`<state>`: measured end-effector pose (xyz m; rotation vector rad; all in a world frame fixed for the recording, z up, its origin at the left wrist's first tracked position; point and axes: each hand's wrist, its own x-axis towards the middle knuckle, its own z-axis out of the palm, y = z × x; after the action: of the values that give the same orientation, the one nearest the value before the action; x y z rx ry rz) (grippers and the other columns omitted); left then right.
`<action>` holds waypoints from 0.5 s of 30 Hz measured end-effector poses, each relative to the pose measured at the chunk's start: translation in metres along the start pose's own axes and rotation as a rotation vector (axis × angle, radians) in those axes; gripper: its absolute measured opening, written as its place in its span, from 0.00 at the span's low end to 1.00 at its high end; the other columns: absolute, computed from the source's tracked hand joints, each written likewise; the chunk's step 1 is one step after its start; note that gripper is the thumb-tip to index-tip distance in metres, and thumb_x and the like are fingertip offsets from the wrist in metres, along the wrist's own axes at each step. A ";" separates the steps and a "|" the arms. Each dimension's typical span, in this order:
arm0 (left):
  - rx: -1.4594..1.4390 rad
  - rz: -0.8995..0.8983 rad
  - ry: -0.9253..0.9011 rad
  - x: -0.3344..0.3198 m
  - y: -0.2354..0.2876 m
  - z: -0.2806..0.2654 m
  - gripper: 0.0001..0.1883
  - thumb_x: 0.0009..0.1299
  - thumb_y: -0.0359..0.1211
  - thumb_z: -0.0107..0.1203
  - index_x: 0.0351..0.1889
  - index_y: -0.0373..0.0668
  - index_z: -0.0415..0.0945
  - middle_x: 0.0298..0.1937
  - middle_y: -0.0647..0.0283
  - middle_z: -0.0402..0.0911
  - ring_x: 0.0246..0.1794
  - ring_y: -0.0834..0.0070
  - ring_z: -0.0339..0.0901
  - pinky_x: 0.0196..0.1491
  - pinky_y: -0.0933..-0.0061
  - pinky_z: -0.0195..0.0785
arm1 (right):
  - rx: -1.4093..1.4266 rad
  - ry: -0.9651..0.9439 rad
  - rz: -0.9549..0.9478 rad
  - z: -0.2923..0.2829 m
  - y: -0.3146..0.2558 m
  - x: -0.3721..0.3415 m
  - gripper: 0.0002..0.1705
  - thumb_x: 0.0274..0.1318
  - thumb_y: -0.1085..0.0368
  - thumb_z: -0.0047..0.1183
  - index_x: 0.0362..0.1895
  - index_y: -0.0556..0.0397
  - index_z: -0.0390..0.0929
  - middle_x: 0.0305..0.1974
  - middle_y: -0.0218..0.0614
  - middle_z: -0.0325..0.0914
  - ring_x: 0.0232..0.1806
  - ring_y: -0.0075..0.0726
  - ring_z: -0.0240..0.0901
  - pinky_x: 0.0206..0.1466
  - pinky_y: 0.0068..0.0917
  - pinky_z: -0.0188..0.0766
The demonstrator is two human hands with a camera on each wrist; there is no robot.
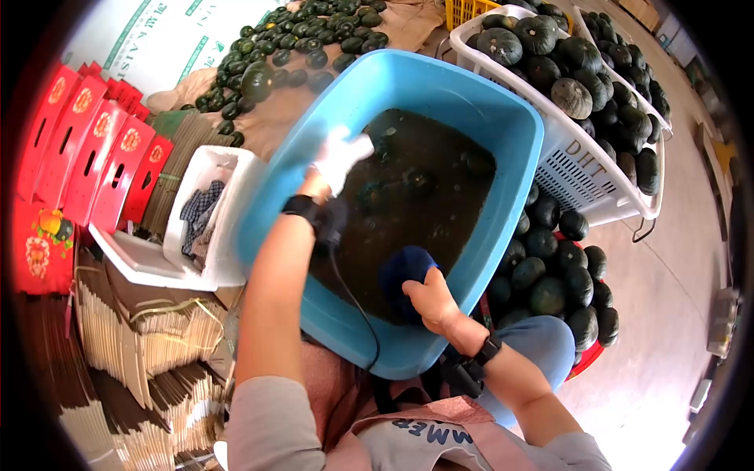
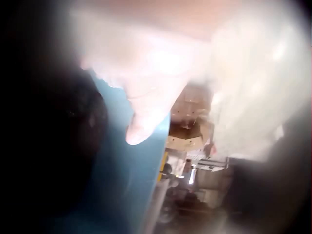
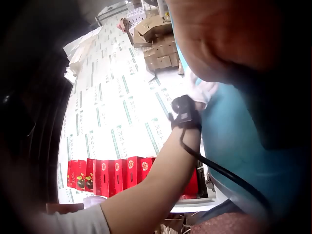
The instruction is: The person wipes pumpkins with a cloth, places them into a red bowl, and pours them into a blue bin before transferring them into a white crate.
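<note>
Tub (image 1: 440, 90): pale-blue plastic with smooth walls, rectangular in plan, corners rounded and rim broad; it stands in front of the seated person.
Water (image 1: 408, 228): brown and murky, filling the lower part of the tub; a few dark rounded forms show dimly in it.
Right hand (image 1: 430, 301): thumb and fingers clamped on a dark blue bundle (image 1: 400, 276), rounded and soft-looking, inside the tub's near end; how far the bundle is submerged cannot be told.
Left hand (image 1: 339, 161): blurred and overexposed, above the tub toward its left wall; thumb extended in the left wrist view; whether the fingers grip anything cannot be told.
Cable (image 1: 360, 298): thin, black and flexible, curving from the left wristband (image 1: 314, 216) across the tub's near rim.
Crate (image 1: 577, 169): rigid white plastic, slotted, lettered "DHT", heaped with ribbed, dark-green squash (image 1: 538, 35).
Red container (image 1: 593, 363): partly hidden under rounded, dark-green squash just beside the tub.
Foam box (image 1: 228, 263): white, angular, holding crumpled checked cloth (image 1: 201, 208).
Cartons (image 1: 98, 161): glossy red card, upright, with oblong hand slots.
Cardboard (image 1: 118, 345): brown, flattened, stacked in layered edges.
</note>
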<state>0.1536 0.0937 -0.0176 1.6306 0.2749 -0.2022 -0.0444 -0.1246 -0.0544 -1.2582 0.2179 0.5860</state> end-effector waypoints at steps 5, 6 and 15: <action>1.121 -0.185 -0.100 0.027 -0.113 0.041 0.55 0.45 0.45 0.75 0.74 0.65 0.55 0.79 0.49 0.47 0.76 0.37 0.46 0.71 0.42 0.56 | 0.082 0.203 0.052 0.007 -0.015 0.001 0.39 0.52 0.77 0.44 0.72 0.59 0.57 0.55 0.32 0.73 0.51 0.33 0.70 0.55 0.30 0.68; 1.118 -0.212 -0.041 0.037 -0.134 0.050 0.54 0.45 0.45 0.75 0.72 0.66 0.58 0.78 0.50 0.47 0.75 0.37 0.49 0.70 0.41 0.58 | 0.141 0.225 -0.049 0.005 -0.004 0.008 0.44 0.51 0.79 0.44 0.76 0.56 0.52 0.56 0.27 0.71 0.46 0.30 0.69 0.49 0.28 0.69; -0.612 -0.853 -0.512 -0.024 -0.142 0.056 0.24 0.68 0.52 0.48 0.42 0.41 0.82 0.45 0.57 0.85 0.45 0.62 0.81 0.57 0.63 0.72 | -0.201 0.083 -0.167 -0.007 -0.014 0.018 0.33 0.58 0.61 0.52 0.67 0.57 0.63 0.61 0.43 0.68 0.58 0.45 0.63 0.61 0.35 0.62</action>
<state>0.0902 0.0459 -0.1502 0.7367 0.5588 -1.0559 -0.0214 -0.1281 -0.0534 -1.4817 0.1237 0.4198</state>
